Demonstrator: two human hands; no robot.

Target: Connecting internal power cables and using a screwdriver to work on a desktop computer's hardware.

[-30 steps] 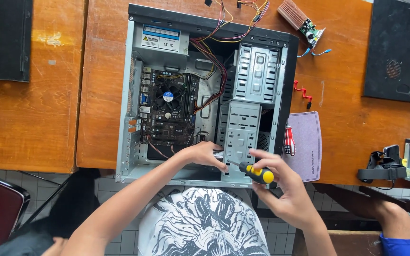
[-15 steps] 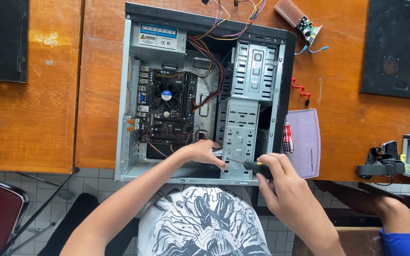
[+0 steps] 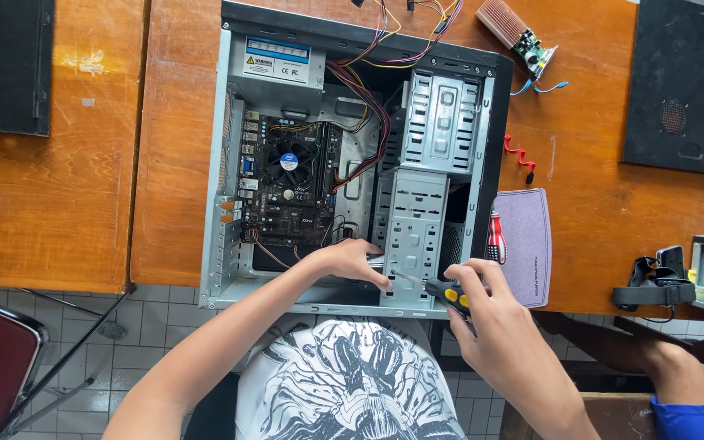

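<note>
open computer case [image 3: 230,163] lies on the wooden desk [image 3: 67,204] | left hand [image 3: 350,262] fingers press inside near edge by drive cage [image 3: 419,220] | right hand [image 3: 490,303] wraps screwdriver [image 3: 442,290], tip at cage | motherboard [image 3: 287,183] mounted, cables [image 3: 368,90] loose

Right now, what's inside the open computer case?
Inside the computer case: a motherboard with a round fan, a power supply, coloured cables and metal drive cages. The left hand covers the spot where the screwdriver tip meets.
</note>
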